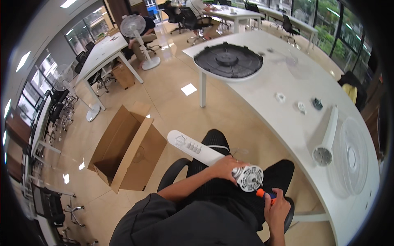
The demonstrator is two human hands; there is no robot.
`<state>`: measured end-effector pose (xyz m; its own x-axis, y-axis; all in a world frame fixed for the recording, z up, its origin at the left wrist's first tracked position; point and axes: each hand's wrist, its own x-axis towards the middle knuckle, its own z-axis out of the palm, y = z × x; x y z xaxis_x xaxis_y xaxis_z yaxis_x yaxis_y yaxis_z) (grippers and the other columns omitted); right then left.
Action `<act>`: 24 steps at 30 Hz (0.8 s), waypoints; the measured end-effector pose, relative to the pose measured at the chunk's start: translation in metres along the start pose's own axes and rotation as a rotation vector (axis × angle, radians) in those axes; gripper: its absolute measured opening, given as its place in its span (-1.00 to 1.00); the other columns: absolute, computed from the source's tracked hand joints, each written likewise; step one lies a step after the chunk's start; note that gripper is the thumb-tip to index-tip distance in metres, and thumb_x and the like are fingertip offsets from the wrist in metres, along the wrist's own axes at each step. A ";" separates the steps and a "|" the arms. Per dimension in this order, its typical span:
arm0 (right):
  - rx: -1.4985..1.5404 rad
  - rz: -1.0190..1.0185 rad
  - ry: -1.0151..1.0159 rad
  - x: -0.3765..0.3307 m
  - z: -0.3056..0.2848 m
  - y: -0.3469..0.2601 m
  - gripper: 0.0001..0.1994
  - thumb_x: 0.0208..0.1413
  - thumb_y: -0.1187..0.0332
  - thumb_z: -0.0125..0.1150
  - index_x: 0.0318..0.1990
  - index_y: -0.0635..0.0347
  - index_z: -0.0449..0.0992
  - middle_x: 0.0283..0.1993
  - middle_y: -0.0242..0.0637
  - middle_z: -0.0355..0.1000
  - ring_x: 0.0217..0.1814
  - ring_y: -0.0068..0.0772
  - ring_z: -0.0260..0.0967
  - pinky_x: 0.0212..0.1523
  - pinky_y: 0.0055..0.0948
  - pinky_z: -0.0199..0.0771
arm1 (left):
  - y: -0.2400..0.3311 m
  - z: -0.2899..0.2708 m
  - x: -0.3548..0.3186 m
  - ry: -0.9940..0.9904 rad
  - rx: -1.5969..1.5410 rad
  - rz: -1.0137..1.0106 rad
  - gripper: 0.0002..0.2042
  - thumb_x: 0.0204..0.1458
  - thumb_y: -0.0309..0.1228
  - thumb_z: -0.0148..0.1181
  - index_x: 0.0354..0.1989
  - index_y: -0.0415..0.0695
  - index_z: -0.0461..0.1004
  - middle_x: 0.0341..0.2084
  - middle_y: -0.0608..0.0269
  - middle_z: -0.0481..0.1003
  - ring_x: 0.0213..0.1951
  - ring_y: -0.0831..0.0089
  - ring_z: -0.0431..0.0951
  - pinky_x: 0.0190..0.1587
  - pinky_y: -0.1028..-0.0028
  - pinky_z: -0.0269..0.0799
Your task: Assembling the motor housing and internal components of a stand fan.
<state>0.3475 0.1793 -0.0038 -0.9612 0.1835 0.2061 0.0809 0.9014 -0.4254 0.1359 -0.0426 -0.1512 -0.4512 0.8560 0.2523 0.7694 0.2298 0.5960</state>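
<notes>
Gripping a white fan motor housing (250,179) in curled left fingers (235,163), an orange-and-blue screwdriver (261,192) in closed right fingers (280,196).

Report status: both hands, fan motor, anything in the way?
Left hand holding white fan motor; right hand gripping orange-and-blue screwdriver near motor's rim, contact unclear; white cord across left thigh, away from screwdriver.

A head-worn fisheye looks down — hands (226,167) (278,210) near, floor (168,100) beyond.

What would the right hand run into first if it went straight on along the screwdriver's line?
Probably the round, slotted white fan housing: the orange-handled screwdriver in the right hand points at it. Whether its tip already touches is unclear.
</notes>
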 end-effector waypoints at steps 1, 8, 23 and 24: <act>-0.133 0.157 -0.112 -0.001 -0.001 -0.004 -0.67 0.21 0.27 0.27 0.01 0.27 0.42 -0.48 -0.03 0.52 -0.41 0.12 0.53 -0.33 -0.09 0.47 | 0.002 0.000 -0.004 0.002 0.000 -0.008 0.01 -0.40 0.19 0.55 0.36 0.07 0.38 0.08 0.19 0.59 -0.04 0.22 0.59 0.03 0.27 0.31; 0.107 -0.137 0.043 0.005 -0.009 -0.014 -0.77 0.26 0.44 0.13 0.01 0.31 0.36 -0.34 0.04 0.44 -0.34 0.14 0.44 -0.28 -0.05 0.36 | 0.003 -0.003 -0.008 0.041 0.013 -0.011 0.05 -0.45 0.14 0.55 0.37 0.04 0.36 0.14 0.19 0.55 0.02 0.18 0.58 0.15 0.22 0.33; 0.175 0.152 -0.080 -0.007 -0.006 -0.013 -0.57 0.15 0.38 0.27 0.15 0.29 0.34 -0.22 0.05 0.42 -0.27 0.09 0.44 -0.22 -0.12 0.40 | 0.004 -0.005 -0.005 0.012 -0.004 -0.058 0.07 -0.48 0.14 0.57 0.38 0.04 0.36 0.09 0.16 0.57 0.05 0.18 0.59 0.15 0.24 0.31; 0.227 0.047 -0.033 -0.009 -0.005 -0.012 -0.56 0.17 0.38 0.27 0.17 0.28 0.34 -0.27 0.03 0.44 -0.29 0.08 0.44 -0.25 -0.12 0.39 | 0.004 -0.004 -0.004 0.016 -0.008 -0.056 0.07 -0.48 0.14 0.57 0.37 0.04 0.37 0.09 0.15 0.58 0.04 0.18 0.59 0.15 0.24 0.32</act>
<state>0.3566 0.1688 0.0043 -0.9662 0.2069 0.1541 0.0677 0.7799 -0.6223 0.1387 -0.0474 -0.1468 -0.5003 0.8346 0.2307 0.7392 0.2729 0.6157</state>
